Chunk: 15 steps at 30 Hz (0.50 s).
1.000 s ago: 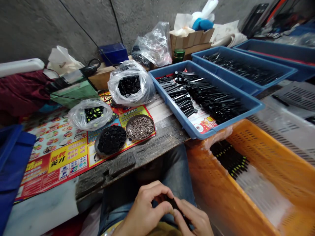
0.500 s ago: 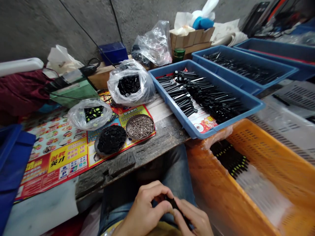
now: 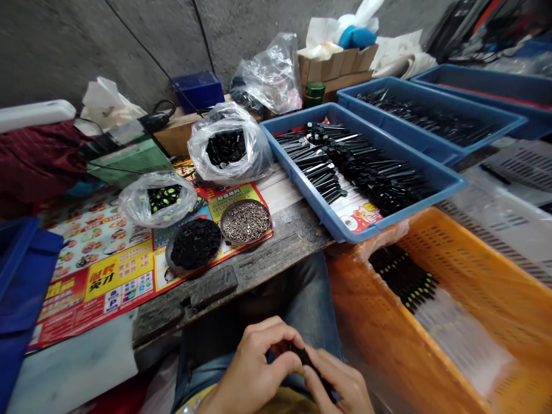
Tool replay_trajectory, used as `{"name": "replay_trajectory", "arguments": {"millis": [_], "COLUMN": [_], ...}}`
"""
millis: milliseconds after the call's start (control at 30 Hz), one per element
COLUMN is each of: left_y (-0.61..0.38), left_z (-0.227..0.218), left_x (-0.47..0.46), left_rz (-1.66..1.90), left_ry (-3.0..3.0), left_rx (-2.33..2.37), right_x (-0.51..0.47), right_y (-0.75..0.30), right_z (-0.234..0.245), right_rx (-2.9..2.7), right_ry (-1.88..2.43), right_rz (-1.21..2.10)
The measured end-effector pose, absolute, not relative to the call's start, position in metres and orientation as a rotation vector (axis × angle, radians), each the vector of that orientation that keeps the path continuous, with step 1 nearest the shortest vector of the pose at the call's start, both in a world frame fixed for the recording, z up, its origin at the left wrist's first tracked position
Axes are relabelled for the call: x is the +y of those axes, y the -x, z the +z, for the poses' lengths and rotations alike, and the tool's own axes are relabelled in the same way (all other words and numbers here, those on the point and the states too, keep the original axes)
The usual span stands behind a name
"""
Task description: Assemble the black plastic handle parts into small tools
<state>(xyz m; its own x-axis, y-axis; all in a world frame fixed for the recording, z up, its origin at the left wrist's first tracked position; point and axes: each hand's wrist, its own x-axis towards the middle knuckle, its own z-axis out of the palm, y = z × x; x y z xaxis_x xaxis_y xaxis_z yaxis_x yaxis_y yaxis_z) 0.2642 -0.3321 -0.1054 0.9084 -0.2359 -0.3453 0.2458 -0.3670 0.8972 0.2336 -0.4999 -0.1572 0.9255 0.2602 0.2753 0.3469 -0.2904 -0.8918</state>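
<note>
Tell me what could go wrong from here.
The black part between the left hand and right hand is held in front of the table, so it could slip and fall past the edge.

Small metal parts fill an open dish near the table's front; a bump might scatter them.

The soft, open bag of black-and-green pieces could slump and spill.
</note>
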Motion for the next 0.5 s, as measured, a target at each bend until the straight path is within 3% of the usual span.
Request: {"name": "replay_trajectory", "arguments": {"millis": [500], "left_y": [-0.2646], "left_z": [-0.1053], "left_x": [-0.3340], "left_rz": [-0.509], "left_ry": [-1.920], "left_rx": [-0.002], "right_x": [-0.5006], "right_y": [-0.2328], "right_z": [-0.1549], "right_rx": [-0.420], "right_ry": [1.891], "right_rz": [-0.056]}}
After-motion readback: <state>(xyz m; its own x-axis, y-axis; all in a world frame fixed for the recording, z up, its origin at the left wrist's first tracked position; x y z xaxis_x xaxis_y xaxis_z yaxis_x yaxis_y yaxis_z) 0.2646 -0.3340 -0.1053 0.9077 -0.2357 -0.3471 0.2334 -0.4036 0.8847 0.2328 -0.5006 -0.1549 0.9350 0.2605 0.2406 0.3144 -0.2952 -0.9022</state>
